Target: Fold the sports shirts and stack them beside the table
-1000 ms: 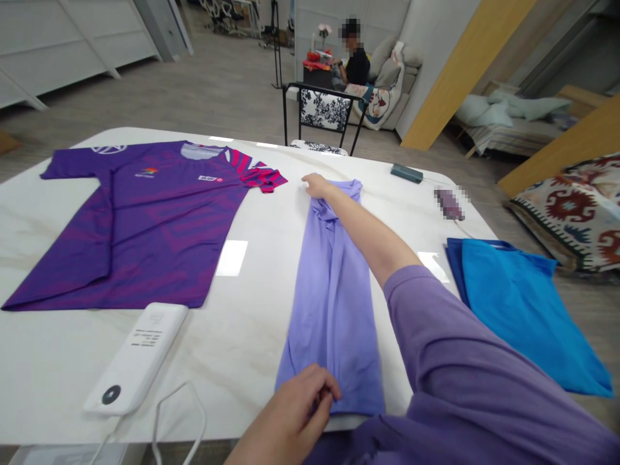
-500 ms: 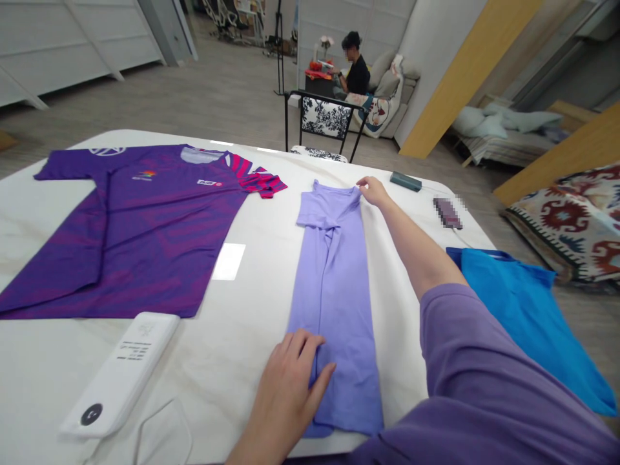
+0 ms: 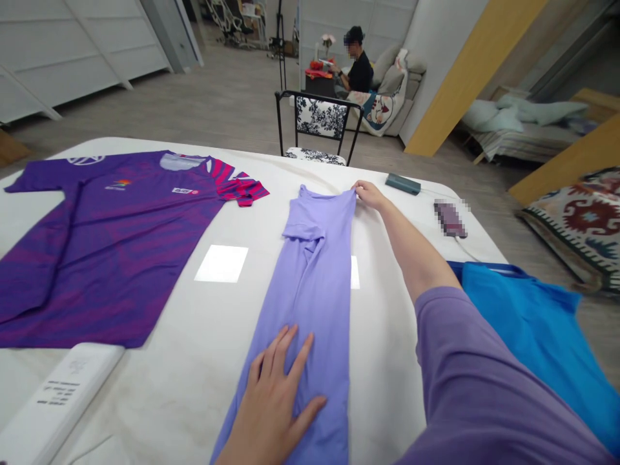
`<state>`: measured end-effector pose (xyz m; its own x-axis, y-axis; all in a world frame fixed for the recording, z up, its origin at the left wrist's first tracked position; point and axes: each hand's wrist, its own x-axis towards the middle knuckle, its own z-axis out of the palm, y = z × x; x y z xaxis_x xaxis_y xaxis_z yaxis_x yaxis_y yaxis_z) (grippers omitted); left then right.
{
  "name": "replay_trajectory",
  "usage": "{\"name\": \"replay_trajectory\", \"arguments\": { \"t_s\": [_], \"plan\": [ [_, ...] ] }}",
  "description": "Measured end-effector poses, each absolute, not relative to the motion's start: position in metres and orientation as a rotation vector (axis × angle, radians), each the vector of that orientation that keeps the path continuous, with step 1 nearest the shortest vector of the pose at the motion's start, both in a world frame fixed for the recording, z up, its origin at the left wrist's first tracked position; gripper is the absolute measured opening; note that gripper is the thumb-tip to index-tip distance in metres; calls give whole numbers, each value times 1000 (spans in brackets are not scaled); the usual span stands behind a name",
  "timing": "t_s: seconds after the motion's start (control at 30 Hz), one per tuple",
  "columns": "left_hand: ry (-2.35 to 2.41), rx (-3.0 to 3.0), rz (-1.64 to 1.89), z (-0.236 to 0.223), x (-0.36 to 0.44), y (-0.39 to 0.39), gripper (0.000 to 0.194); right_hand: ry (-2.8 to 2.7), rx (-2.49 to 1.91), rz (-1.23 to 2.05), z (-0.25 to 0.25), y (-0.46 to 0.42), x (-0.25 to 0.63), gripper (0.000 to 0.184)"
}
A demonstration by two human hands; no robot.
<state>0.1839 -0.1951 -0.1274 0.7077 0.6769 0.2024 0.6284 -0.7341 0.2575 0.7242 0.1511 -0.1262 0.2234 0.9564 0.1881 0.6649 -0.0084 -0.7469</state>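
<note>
A lavender shirt [image 3: 314, 271], folded into a long narrow strip, lies on the white table [image 3: 232, 303] running away from me. My left hand [image 3: 276, 394] rests flat on its near end with fingers spread. My right hand [image 3: 368, 194] reaches to the far right corner of the strip and pinches the fabric there. A purple sleeve covers my right upper arm.
A purple and pink jersey [image 3: 106, 239] lies spread out at the left. A blue shirt [image 3: 537, 329] hangs over the right table edge. A white device [image 3: 53, 400] sits at the near left. A dark case [image 3: 403, 184] and a phone [image 3: 450, 218] lie at the far right. A chair [image 3: 320, 126] stands beyond, a seated person [image 3: 358, 64] farther off.
My right hand moved from the strip's far left corner to its far right corner. My left hand let go of the near hem and flattened on the cloth.
</note>
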Motion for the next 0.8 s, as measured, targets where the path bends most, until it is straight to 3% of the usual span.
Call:
{"name": "replay_trajectory", "arguments": {
  "t_s": [0.2, 0.43, 0.57, 0.67, 0.8],
  "plan": [
    [947, 2844, 329, -121, 179, -192, 119, -1365, -1489, 810, -125, 167, 731, 12],
    [992, 2863, 236, -119, 182, -196, 137, -1771, -1907, 399, -124, 171, 747, 9],
    [982, 2871, 228, -118, 182, -197, 147, -1872, -2166, 96, -110, 152, 736, 35],
    [959, 2874, 257, -115, 179, -203, 151, -1947, -2016, -57, -104, 127, 704, 49],
    [849, 2853, 217, -113, 175, -220, 149, -2095, -1840, 126, -121, 90, 651, 66]
  ]
}}
